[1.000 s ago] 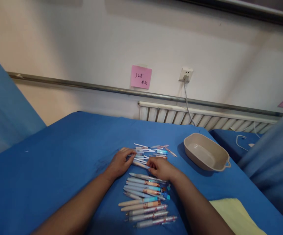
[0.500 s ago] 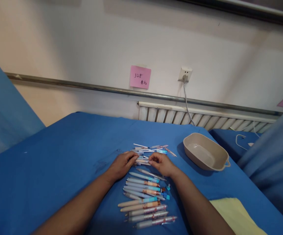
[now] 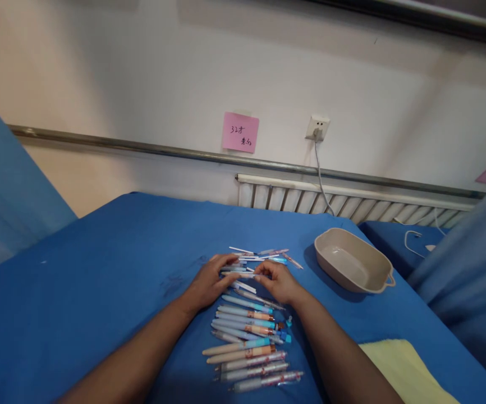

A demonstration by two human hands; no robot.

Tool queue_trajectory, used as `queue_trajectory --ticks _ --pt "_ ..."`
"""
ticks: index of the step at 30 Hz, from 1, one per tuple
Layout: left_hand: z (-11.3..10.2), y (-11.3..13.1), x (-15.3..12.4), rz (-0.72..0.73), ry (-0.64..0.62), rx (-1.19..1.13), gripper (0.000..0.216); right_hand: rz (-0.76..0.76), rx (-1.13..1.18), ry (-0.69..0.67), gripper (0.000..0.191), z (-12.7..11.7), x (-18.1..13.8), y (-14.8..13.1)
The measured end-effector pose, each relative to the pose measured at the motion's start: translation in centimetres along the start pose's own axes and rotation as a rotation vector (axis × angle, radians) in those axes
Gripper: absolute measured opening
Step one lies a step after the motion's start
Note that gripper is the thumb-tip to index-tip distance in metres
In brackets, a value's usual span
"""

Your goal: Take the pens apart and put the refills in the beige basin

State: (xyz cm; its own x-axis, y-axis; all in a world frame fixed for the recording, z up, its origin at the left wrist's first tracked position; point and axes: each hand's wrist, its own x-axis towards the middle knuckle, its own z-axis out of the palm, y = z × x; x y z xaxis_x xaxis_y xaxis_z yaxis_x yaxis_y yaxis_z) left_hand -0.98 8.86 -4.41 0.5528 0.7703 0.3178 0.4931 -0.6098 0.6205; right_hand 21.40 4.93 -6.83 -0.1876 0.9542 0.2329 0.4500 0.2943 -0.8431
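My right hand (image 3: 280, 281) is closed, thumb and fingertips pinching the right end of a slim pen piece (image 3: 246, 275). My left hand (image 3: 213, 280) is opposite it, with thumb and fingers apart around the left end of that piece; whether the thumb touches it is hard to tell. Just below the hands lie white refills (image 3: 245, 287). Beyond the fingertips is a loose pile of pen parts and white sticks (image 3: 264, 258), partly hidden by my hands. Nearer to me, several pens (image 3: 247, 336) with blue, brown and clear patterned grips lie in a rough column.
Small blue and brown pen caps (image 3: 284, 335) lie right of the column. A beige basin (image 3: 352, 261) stands to the right on the blue sheet (image 3: 100, 292), with a yellow cloth (image 3: 403, 370) nearer me. Behind are a radiator (image 3: 276, 196), rail and plugged socket (image 3: 317, 128).
My left hand's thumb and fingers have spread apart. White refills now show lower, below my hands. My right hand has stayed nearly in place.
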Motion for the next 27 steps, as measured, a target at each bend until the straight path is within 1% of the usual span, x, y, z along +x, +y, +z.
queue_trajectory --ticks 2,5,7,11,14,15,17,20,21,24,26,27 --pt "0.01 -0.05 -0.05 0.031 0.004 0.003 0.039 0.003 0.004 0.004 0.007 0.01 -0.01 0.0" --pt "0.0 0.01 -0.1 -0.032 -0.029 0.005 0.031 -0.004 0.018 0.001 0.007 0.02 -0.02 -0.02" --pt "-0.07 0.13 -0.1 -0.047 -0.019 0.012 0.032 -0.011 0.015 -0.001 0.007 0.0 -0.03 -0.02" --pt "-0.18 0.26 -0.1 0.044 -0.003 0.023 0.043 -0.005 -0.013 0.004 0.007 -0.06 0.0 0.18" --pt "-0.18 0.2 -0.06 -0.019 -0.054 0.015 0.032 -0.001 -0.008 0.012 0.008 -0.11 0.04 0.37" --pt "-0.18 0.19 -0.05 -0.045 -0.059 0.014 0.032 -0.002 -0.005 0.01 0.008 -0.13 0.04 0.37" --pt "-0.19 0.22 -0.05 -0.05 -0.04 0.011 0.033 -0.003 -0.003 0.003 0.007 -0.19 0.03 0.27" --pt "-0.21 0.35 -0.13 0.016 -0.011 -0.002 0.045 0.012 -0.012 -0.012 0.007 -0.34 0.01 0.0" --pt "-0.23 0.39 -0.15 0.02 -0.011 -0.005 0.046 0.018 -0.009 -0.015 0.007 -0.39 0.01 -0.06" --pt "-0.33 0.39 -0.12 -0.044 -0.049 -0.003 0.032 0.019 0.031 -0.014 0.008 -0.44 0.03 0.03" --pt "-0.39 0.31 -0.06 -0.084 -0.06 -0.001 0.034 0.014 0.053 -0.001 0.009 -0.43 0.06 0.25" --pt "-0.41 0.25 -0.03 -0.081 -0.046 0.003 0.034 0.015 0.055 0.003 0.009 -0.42 0.08 0.36"
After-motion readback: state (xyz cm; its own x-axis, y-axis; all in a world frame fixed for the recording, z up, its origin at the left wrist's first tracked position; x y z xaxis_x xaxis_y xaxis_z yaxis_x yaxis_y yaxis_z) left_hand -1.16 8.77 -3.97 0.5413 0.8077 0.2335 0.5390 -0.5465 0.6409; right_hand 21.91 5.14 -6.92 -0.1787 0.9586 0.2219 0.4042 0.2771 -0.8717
